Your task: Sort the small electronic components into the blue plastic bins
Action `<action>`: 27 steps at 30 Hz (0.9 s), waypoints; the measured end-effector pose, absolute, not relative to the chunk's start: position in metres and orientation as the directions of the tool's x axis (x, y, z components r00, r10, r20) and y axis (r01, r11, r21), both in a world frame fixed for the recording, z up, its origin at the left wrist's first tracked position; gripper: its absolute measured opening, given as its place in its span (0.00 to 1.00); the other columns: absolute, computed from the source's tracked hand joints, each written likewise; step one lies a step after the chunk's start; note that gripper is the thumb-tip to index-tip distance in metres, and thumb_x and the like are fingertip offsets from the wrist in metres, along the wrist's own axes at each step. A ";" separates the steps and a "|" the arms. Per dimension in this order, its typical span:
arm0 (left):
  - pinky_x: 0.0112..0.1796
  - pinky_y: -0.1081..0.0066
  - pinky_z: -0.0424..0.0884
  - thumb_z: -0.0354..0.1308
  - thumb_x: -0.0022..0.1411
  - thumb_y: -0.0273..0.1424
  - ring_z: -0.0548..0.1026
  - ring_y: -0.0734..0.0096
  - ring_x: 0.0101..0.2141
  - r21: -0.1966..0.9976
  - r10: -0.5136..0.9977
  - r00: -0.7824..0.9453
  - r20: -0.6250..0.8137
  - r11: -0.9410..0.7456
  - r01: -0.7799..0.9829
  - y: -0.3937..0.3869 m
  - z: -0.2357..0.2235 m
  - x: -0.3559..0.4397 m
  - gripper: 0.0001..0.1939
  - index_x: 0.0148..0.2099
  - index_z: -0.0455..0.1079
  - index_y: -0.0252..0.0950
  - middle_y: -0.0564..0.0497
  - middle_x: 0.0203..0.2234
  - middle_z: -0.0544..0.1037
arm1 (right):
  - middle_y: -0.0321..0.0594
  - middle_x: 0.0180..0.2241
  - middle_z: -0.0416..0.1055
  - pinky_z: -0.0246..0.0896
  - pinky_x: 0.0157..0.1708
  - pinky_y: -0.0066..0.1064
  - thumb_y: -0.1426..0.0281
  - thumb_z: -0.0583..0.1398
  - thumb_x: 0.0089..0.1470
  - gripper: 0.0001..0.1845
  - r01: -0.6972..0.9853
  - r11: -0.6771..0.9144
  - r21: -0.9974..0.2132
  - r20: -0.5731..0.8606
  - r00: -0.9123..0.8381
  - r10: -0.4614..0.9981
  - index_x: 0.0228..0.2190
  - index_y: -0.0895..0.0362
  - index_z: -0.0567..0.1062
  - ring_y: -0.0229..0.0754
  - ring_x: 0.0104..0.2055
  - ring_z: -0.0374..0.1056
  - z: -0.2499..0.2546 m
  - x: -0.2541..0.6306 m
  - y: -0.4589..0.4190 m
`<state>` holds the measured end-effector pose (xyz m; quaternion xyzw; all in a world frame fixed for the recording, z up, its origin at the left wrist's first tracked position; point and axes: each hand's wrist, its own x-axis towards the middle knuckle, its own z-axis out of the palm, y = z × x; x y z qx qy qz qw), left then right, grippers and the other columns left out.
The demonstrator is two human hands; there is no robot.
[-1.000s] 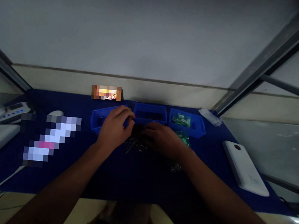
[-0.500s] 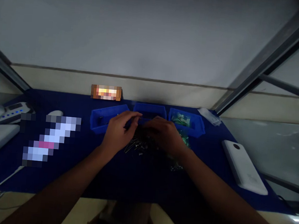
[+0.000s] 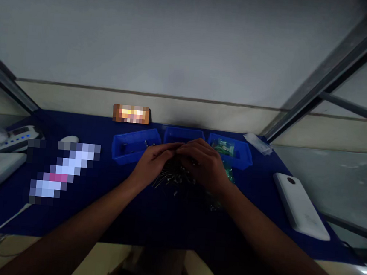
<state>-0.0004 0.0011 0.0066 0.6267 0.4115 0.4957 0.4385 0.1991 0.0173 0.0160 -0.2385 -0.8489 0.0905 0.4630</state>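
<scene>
At the far left edge of the dark blue cloth-covered table [image 3: 150, 220] lies a grey power strip with small blue lights [image 3: 16, 133], and just right of it a smooth white oval computer mouse [image 3: 69, 139] whose pale cable [image 3: 5, 224] trails off the near edge.

Further right, the left blue plastic bin [image 3: 130, 143], rectangular and shallow, holds a few small pale bits.

The left hand [image 3: 154, 162] comes in from the lower left on a bare forearm, palm down, fingers curled and drawn together toward the middle; its fingertips meet those of the other hand. What its grip holds cannot be told in the dim light.

Under and just before both hands lies the loose heap of thin shiny metal pins [image 3: 171, 178], scattered on the cloth in front of the bins.

Behind the fingertips stands the middle blue plastic bin [image 3: 183, 134].

The right hand [image 3: 205, 165] reaches in from the lower right, knuckles up, fingers bent down over the heap; its grip is likewise hidden.

Beyond it, the right blue plastic bin [image 3: 233, 152] contains green pieces. Well apart, to the right, lies a long white rounded plastic device [image 3: 299, 205].
</scene>
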 end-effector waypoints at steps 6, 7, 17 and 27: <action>0.52 0.57 0.79 0.69 0.63 0.40 0.84 0.55 0.47 0.970 0.968 0.056 0.243 -0.244 -0.001 0.007 0.001 -0.007 0.19 0.54 0.80 0.38 0.45 0.49 0.85 | 0.43 0.47 0.79 0.73 0.52 0.43 0.75 0.63 0.65 0.15 0.350 0.868 -0.353 0.763 -0.428 0.483 0.52 0.51 0.77 0.47 0.51 0.74 0.018 0.200 0.016; 0.50 0.59 0.80 0.69 0.63 0.39 0.85 0.57 0.45 0.970 0.968 0.060 0.242 -0.242 -0.014 0.008 0.000 -0.007 0.19 0.54 0.79 0.38 0.45 0.47 0.85 | 0.43 0.47 0.79 0.73 0.51 0.43 0.74 0.63 0.66 0.15 0.362 0.861 -0.358 0.762 -0.420 0.493 0.52 0.51 0.77 0.47 0.51 0.74 0.019 0.200 0.016; 0.39 0.72 0.79 0.76 0.54 0.30 0.85 0.68 0.37 0.949 0.955 -0.031 0.294 -0.295 -0.114 0.006 0.000 0.003 0.23 0.43 0.65 0.39 0.55 0.38 0.82 | 0.43 0.53 0.78 0.71 0.55 0.43 0.82 0.57 0.65 0.23 0.390 0.863 -0.322 0.761 -0.436 0.480 0.55 0.49 0.77 0.47 0.55 0.73 0.017 0.202 0.018; 0.43 0.66 0.79 0.71 0.61 0.34 0.83 0.64 0.39 0.905 0.921 0.000 0.390 -0.383 0.185 0.005 -0.001 -0.003 0.12 0.45 0.76 0.38 0.50 0.36 0.84 | 0.42 0.45 0.81 0.72 0.54 0.44 0.76 0.62 0.65 0.13 0.437 0.864 -0.249 0.723 -0.510 0.466 0.49 0.51 0.81 0.50 0.55 0.70 0.013 0.204 0.024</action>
